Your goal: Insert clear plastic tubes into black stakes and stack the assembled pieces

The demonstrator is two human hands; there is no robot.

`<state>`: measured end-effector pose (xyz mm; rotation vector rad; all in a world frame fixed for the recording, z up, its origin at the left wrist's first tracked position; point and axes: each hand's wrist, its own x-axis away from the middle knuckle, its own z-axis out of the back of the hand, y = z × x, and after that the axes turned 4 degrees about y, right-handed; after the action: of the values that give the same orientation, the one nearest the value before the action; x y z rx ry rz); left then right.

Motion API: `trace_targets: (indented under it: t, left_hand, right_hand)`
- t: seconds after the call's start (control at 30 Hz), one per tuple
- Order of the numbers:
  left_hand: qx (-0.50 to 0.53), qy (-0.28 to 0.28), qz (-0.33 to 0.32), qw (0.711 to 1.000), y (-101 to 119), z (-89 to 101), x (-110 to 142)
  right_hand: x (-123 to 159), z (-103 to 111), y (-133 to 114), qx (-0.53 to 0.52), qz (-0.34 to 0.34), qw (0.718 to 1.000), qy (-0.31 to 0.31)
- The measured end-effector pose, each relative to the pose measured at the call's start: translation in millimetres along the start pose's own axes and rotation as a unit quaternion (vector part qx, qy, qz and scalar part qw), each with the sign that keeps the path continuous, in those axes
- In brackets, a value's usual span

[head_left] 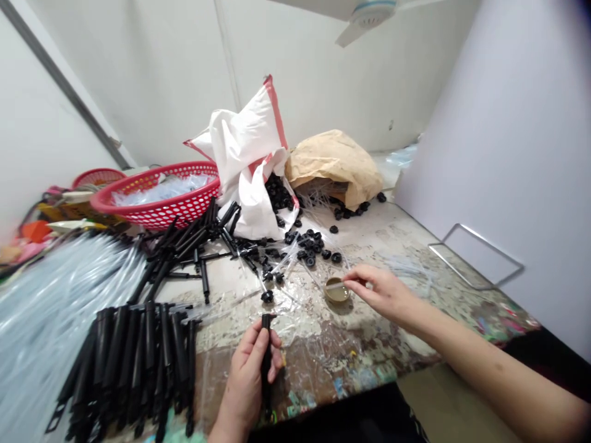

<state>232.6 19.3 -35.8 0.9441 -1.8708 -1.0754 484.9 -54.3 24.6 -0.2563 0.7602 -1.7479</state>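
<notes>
A slim, straight black tube stands nearly upright near the front edge of the worktop, with a small spur sticking out to the right at its top end. The left hand holds it, fingers clamped round its middle with the thumb along the near face, hiding part of its length. The second piece is a thin, translucent strip, lying over a small round bowl further back and to the right. The right hand pinches its outer end between thumb and fingertips, the forearm slanting in from the lower right. Whether the strip touches what is in the bowl, I cannot tell.

Just beyond the held tube's top lies a black cap, and behind it are more round black caps mixed with clear thin rods. To the left, a bundle of black tubes lies beside a heap of clear plastic sleeves, with loose black tubes behind. At the back sit a red perforated basket, a white sack with red edging, spilling caps, and a crumpled brown paper bag. A bent metal wire frame leans at the right, against a pale panel.
</notes>
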Motion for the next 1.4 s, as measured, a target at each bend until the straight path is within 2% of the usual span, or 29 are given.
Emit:
trace_targets:
  t: [0.1, 0.17, 0.27, 0.37, 0.87, 1.23, 1.4]
  left_hand:
    - [0.016, -0.001, -0.004, 1.000, 0, 0.1, 1]
    - [0.023, 0.008, -0.003, 1.000, 2, -0.1, 2]
    - [0.029, 0.013, -0.003, 0.999, 4, -0.2, 4]
    - [0.046, 0.009, -0.006, 0.999, 4, 1.1, 4]
    - [0.087, -0.019, 0.016, 0.996, 1, 6.9, 3]
    - [0.105, -0.022, 0.015, 0.994, -1, 9.0, 2]
    - [0.109, -0.020, 0.015, 0.994, 0, 8.5, 2]
  right_hand:
    - [10, -19, -24, -0.178, -0.073, 0.978, -0.076]
    - [14, -37, -40, -0.233, -0.075, 0.964, -0.100]
    - [15, -58, -58, -0.240, -0.056, 0.965, -0.086]
    - [11, -68, -65, -0.218, -0.032, 0.973, -0.070]
    - [7, -79, -64, -0.197, -0.028, 0.977, -0.080]
    - [6, -76, -70, -0.220, -0.055, 0.971, -0.081]
    - [5, -76, -72, -0.223, -0.046, 0.971, -0.072]
